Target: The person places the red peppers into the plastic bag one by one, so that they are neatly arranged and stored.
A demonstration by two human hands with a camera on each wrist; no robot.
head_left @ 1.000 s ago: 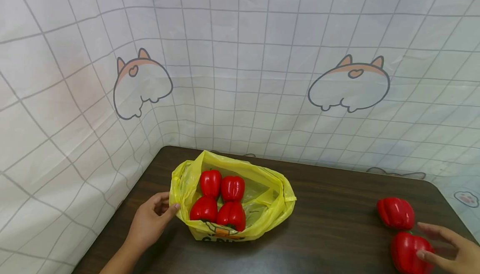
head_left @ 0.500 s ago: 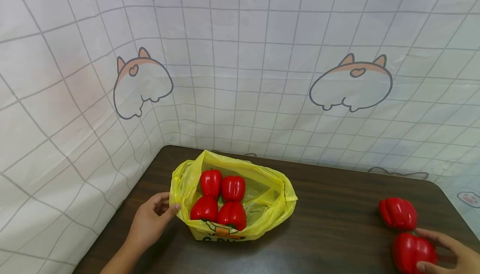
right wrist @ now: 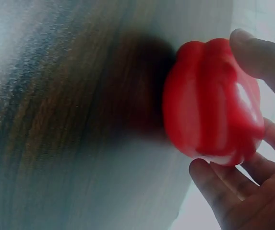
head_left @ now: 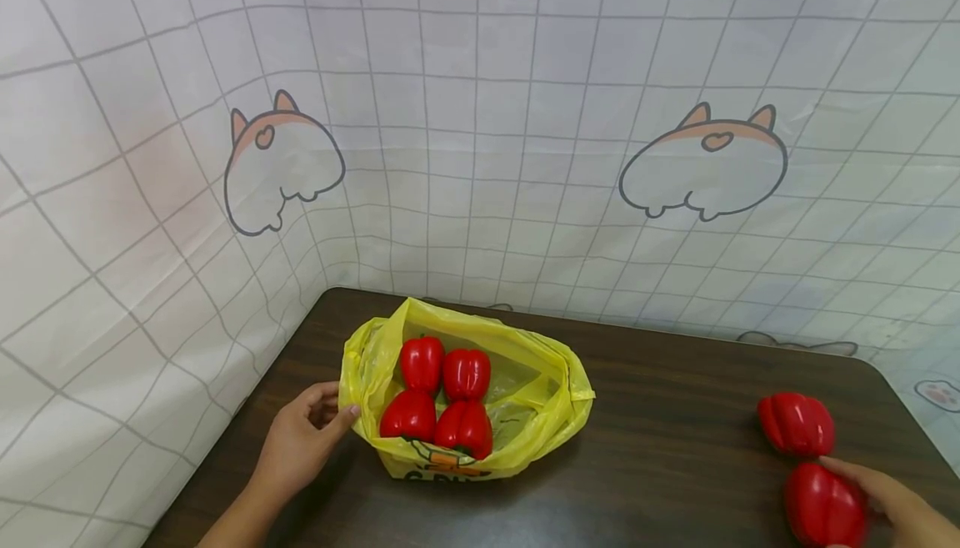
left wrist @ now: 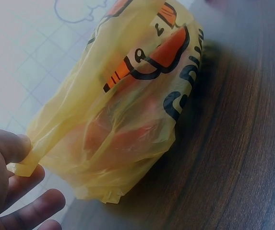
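A yellow plastic bag (head_left: 540, 439) stands with its mouth wide on the dark table, several red bell peppers (head_left: 463, 429) inside it. My left hand (head_left: 303, 439) pinches the bag's left rim between thumb and forefinger; the left wrist view shows the other fingers of that hand (left wrist: 12, 191) spread below the pinched edge. At the far right, my right hand (head_left: 903, 510) grips the nearer of two loose peppers, a glossy red bell pepper (head_left: 825, 505). In the right wrist view the thumb and fingers lie around opposite sides of this pepper (right wrist: 211, 103).
The other loose bell pepper (head_left: 797, 424) lies just behind the gripped one. Dark wood-grain table (head_left: 660, 423) stretches between bag and loose peppers. A white grid-patterned curtain (head_left: 525, 156) with cartoon animals hangs behind and to the left of the table.
My right hand has come in around the nearer loose pepper, its fingers closing from beside it onto it. The left hand and the bag have stayed in place.
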